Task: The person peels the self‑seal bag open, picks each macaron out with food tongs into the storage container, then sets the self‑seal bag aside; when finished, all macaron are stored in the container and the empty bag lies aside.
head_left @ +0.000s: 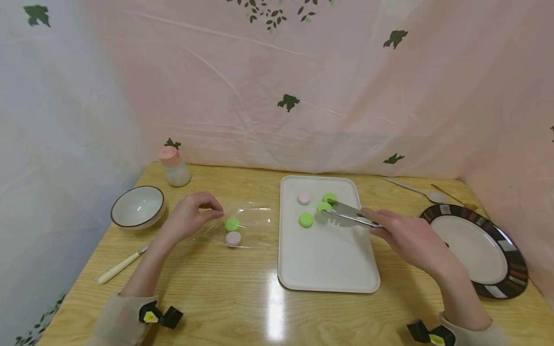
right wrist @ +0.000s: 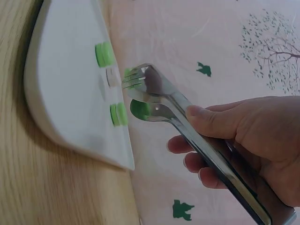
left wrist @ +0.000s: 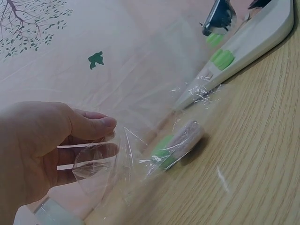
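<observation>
My left hand pinches the edge of a clear plastic bag. A green macaron and a pale pink macaron sit side by side inside the bag, low over the table. My right hand grips metal serving tongs, one tip fork-shaped, the other rounded. At the tongs' tips, over the white tray, is a green macaron. Two more green macarons and one pink macaron lie on the tray's far half.
Left of my left hand are a white bowl, a pink-capped jar and a cream-handled knife. To the right stands a dark-rimmed plate, with a spoon behind it. A curtain hangs along the back edge.
</observation>
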Demonstrator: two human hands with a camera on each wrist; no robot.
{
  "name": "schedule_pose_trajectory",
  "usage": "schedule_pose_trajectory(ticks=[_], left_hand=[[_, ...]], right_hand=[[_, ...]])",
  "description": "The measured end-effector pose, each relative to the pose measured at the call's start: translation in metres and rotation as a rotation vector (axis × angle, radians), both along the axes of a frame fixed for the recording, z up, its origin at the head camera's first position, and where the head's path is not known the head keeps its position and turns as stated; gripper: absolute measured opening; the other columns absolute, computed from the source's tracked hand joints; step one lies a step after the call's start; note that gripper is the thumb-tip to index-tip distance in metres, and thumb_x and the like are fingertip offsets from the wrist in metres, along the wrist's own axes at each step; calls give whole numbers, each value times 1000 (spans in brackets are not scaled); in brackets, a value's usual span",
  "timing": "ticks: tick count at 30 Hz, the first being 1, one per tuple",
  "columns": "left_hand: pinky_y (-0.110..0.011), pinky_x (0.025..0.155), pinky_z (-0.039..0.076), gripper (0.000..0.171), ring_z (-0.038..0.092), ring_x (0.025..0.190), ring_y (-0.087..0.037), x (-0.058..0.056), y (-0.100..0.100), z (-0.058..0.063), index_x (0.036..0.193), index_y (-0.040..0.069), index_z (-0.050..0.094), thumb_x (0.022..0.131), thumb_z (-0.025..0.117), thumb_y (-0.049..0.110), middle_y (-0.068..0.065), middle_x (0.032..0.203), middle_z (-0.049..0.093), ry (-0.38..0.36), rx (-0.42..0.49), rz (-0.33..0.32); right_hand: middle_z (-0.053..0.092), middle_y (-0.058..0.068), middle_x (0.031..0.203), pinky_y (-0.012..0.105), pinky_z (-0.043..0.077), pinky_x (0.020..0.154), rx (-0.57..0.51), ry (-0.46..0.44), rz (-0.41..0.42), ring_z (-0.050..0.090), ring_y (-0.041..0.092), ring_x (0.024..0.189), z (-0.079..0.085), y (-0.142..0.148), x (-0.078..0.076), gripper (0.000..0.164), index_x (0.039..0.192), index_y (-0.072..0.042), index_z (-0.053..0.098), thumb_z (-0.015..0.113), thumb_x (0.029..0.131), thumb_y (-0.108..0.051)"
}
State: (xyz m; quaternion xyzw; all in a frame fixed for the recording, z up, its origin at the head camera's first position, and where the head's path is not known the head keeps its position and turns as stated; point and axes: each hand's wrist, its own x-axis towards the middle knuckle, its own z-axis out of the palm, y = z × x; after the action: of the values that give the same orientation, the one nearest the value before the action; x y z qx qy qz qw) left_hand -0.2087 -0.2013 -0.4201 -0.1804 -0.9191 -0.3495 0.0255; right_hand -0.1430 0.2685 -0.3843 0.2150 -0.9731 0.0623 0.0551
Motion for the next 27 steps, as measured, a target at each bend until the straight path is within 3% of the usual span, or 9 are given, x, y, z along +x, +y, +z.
schedule_pose_trajectory(ticks=[7, 16, 19, 27], left_hand=[[-42, 86, 53, 16, 65, 91, -16, 1, -1, 1, 85, 15, 70, 87, 68, 30, 4, 88, 69, -10, -1, 10], [-41, 87, 53, 12, 65, 92, -15, 1, -1, 3, 86, 16, 69, 86, 69, 28, 4, 89, 68, -12, -1, 11], [-40, 87, 54, 17, 65, 92, -15, 1, -1, 3, 87, 14, 70, 86, 68, 32, 5, 89, 68, -9, -4, 9], [-41, 87, 53, 12, 65, 93, -15, 1, -1, 3, 87, 16, 69, 86, 69, 27, 5, 89, 69, -19, -7, 12]], right_hand=[[68, -3, 98, 20, 30, 48, 14, -21, -3, 41, 4, 57, -4, 9, 2, 44, 133, -24, 53, 62, 90, -26], [68, -4, 99, 20, 30, 48, 27, -83, -32, 41, 4, 56, -7, 11, 3, 44, 134, -24, 53, 61, 91, -28], [68, -4, 99, 20, 30, 48, 28, -91, -34, 41, 4, 56, -8, 12, 3, 44, 134, -24, 53, 61, 91, -28], [68, -4, 96, 20, 31, 48, 21, -86, -15, 43, 4, 58, -8, 12, 3, 42, 132, -24, 55, 62, 90, -27]])
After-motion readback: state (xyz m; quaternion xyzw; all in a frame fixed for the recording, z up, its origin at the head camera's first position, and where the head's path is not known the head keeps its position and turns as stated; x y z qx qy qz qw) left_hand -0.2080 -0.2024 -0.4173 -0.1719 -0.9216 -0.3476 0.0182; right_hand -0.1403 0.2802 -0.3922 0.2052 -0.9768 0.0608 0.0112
